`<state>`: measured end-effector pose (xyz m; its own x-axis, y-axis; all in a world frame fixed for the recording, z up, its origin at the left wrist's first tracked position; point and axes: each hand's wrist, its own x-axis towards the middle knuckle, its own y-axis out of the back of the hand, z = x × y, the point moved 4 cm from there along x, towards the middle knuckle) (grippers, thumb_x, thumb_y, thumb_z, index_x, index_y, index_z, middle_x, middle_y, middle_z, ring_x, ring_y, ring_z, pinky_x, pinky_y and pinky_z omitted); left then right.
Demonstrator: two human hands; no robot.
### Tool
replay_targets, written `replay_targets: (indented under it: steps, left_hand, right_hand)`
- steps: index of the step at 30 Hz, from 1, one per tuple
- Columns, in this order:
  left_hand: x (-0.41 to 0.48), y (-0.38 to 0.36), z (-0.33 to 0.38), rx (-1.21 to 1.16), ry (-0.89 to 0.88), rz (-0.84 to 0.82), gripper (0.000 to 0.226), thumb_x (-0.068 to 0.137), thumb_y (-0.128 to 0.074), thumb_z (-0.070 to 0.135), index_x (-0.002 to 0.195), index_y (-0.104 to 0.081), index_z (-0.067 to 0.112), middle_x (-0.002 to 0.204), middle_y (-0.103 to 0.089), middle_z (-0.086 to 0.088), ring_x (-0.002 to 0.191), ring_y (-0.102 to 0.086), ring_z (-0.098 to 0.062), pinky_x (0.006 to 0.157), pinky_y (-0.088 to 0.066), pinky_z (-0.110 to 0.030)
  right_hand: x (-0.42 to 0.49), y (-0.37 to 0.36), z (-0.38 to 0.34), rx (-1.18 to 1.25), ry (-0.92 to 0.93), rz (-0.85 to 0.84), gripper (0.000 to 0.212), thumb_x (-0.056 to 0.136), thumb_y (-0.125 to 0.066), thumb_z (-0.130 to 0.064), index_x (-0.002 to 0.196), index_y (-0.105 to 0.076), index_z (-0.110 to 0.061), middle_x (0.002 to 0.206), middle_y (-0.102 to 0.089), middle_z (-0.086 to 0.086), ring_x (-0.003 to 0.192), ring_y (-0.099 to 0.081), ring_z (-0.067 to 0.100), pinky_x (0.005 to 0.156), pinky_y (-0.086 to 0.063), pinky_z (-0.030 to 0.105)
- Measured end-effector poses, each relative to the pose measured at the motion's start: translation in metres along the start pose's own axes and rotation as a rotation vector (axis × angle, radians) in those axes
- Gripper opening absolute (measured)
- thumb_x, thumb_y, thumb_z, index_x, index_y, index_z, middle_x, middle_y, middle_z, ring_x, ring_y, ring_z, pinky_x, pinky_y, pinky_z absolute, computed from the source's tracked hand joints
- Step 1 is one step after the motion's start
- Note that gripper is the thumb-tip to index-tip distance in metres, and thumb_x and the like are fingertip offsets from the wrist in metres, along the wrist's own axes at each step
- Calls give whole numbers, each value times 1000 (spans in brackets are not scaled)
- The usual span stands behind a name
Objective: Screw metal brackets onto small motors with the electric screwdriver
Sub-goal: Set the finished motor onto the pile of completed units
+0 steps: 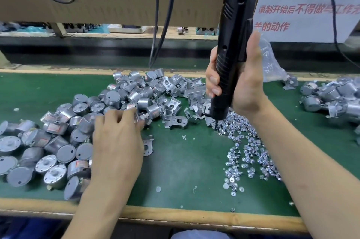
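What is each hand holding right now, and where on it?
The right hand grips the electric screwdriver around its ribbed lower barrel. The left hand lies over the motors; whether it grips one cannot be told.

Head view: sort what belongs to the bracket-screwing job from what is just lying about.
Job: screwdriver in the right hand, motors, brackets, screws.
Lying about: plastic bag, paper sign, hanging cables.
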<state>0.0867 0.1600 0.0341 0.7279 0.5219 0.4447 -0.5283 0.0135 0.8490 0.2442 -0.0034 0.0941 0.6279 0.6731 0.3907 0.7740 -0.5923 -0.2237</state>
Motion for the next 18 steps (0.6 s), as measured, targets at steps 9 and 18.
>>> replay_targets:
  steps: [9,18]
  left_hand:
    - [-43,-15,72,-339,-310,-178,33,89,-67,31,117,-70,15,97,-59,-2,84,-59,-21,70,-51,-34]
    - [-45,-36,64,-403,-286,-288,46,83,-69,51,124,-63,31,101,-50,15,93,-52,-8,82,-43,-23]
  right_hand:
    - [-10,2,7,40,-42,-23,72,65,-51,-88,81,-56,-17,59,-46,0,43,-37,15,47,-35,27]
    - [-10,6,7,8,-37,10,75,65,-48,-88,82,-54,-16,58,-46,-1,43,-38,15,48,-35,28]
